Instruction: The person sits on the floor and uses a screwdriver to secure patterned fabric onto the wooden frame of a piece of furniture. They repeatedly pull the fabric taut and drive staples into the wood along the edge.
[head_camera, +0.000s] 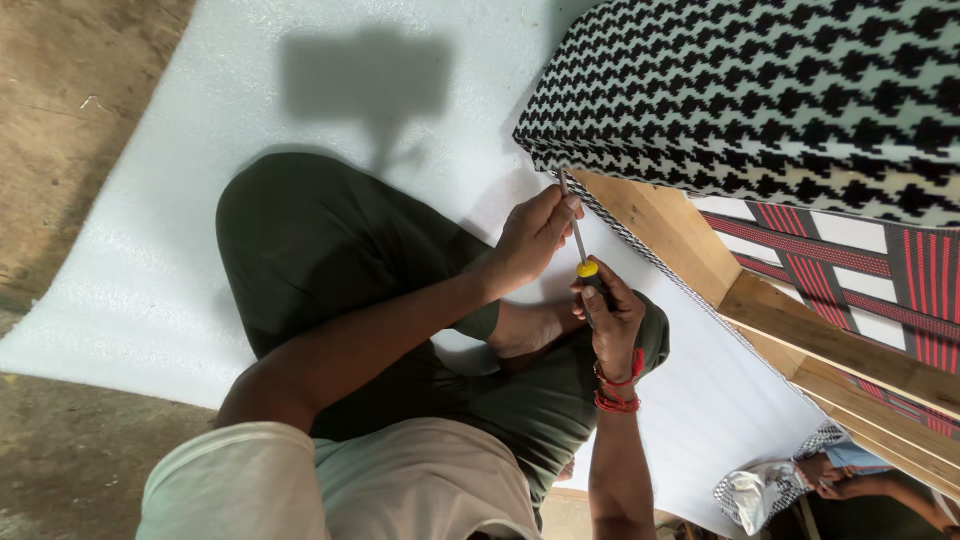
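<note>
Lying flat across the ground, one big pale foam sheet (150, 290), partly covered by legs in dark green trousers (320, 250) and cut off at the bottom edge. Standing tipped on its side at the right, one piece of furniture (760, 90) covered in black-and-white checked cloth, running off the top and right edges, so hard telling its whole shape. Showing underneath it, a bare wooden frame (680, 225) and red, white and black striped cloth (850, 265).

Sitting cross-legged on the sheet, with one bare foot (525, 330) peeking out between the knees.

Reaching in at the bottom right corner, another person's two hands (830, 478), mostly cut off, beside a crumpled checked rag (765, 490).

Gripping the black and yellow handle of one screwdriver (583, 262), right hand (610, 320) closed tight, with red threads (618, 390) tied around the wrist. Pinching the thin metal shaft near the top, left hand (535, 235), fingers curled around it. Pointing up at the lower edge of the checked cloth, screwdriver tip too small for seeing clearly.
</note>
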